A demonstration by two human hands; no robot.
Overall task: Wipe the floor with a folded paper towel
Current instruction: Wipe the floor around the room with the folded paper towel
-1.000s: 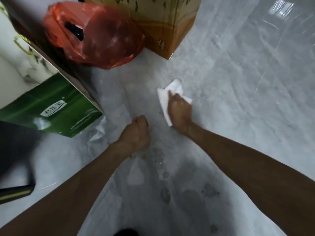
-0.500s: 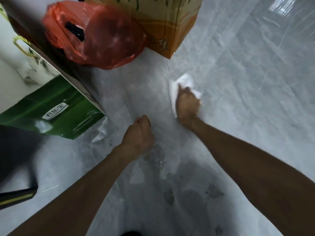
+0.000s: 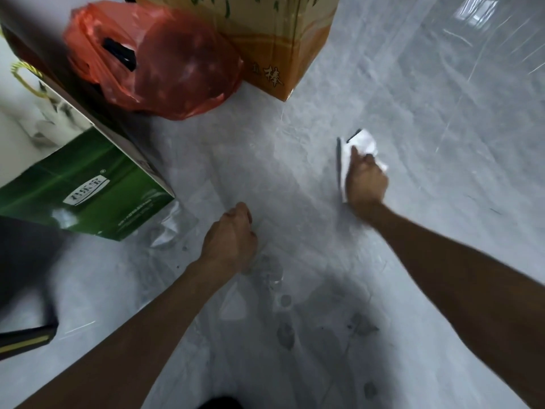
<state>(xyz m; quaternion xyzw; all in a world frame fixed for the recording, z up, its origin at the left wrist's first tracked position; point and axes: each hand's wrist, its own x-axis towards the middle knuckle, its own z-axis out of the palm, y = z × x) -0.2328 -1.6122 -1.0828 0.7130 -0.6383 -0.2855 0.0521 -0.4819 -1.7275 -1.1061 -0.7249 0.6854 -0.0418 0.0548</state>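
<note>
A white folded paper towel point(image 3: 365, 144) lies on the grey marbled floor point(image 3: 295, 178), right of centre. My right hand point(image 3: 365, 181) covers most of it and presses it down, fingers curled over its near part. My left hand point(image 3: 231, 237) is balled into a fist with its knuckles on the floor, lower and to the left, holding nothing. Dark wet spots point(image 3: 286, 335) mark the floor nearer to me.
A red plastic bag point(image 3: 165, 60) sits at the top left against an orange cardboard box point(image 3: 283, 45). A green and white box point(image 3: 82, 184) stands at the left edge. Something dark point(image 3: 23, 290) lies at the lower left. Bare floor stretches to the right.
My right hand has slid the paper towel to the right and slightly away from me across the floor. My left fist has stayed in about the same spot.
</note>
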